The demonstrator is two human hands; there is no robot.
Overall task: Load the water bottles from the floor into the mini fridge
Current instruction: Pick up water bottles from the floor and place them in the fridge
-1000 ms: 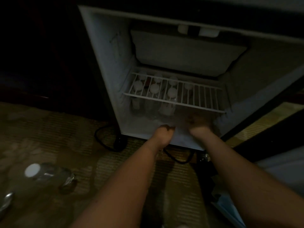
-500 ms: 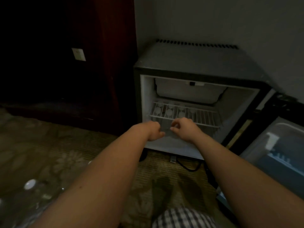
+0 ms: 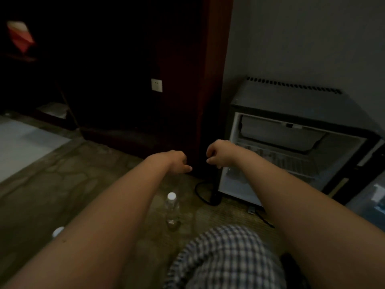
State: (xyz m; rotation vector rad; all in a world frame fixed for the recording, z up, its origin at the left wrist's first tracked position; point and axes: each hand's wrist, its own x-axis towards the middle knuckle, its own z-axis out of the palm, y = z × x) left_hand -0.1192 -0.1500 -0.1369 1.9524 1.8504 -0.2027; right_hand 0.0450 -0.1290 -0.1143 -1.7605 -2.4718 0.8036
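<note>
There are two hands: one left hand (image 3: pixel 179 161) and one right hand (image 3: pixel 220 155). One water bottle (image 3: pixel 172 209) stands on the floor. One more white cap (image 3: pixel 58 231) peeks out by the left arm, so that makes two bottles out there. There is one mini fridge (image 3: pixel 291 105) with one wire shelf (image 3: pixel 291 161) inside and one fridge door (image 3: pixel 366 205). The bottles inside are too blurry to count. There is also one black cord (image 3: pixel 200 195), one wall socket (image 3: pixel 156 85) and one red thing (image 3: pixel 19 36).

A clear plastic water bottle (image 3: pixel 172 209) stands on the patterned carpet floor (image 3: pixel 62 184), left of the open grey mini fridge (image 3: pixel 291 105). A thin black cable (image 3: pixel 197 191) loops between them, before a dark wooden cabinet (image 3: pixel 187 101).
</note>
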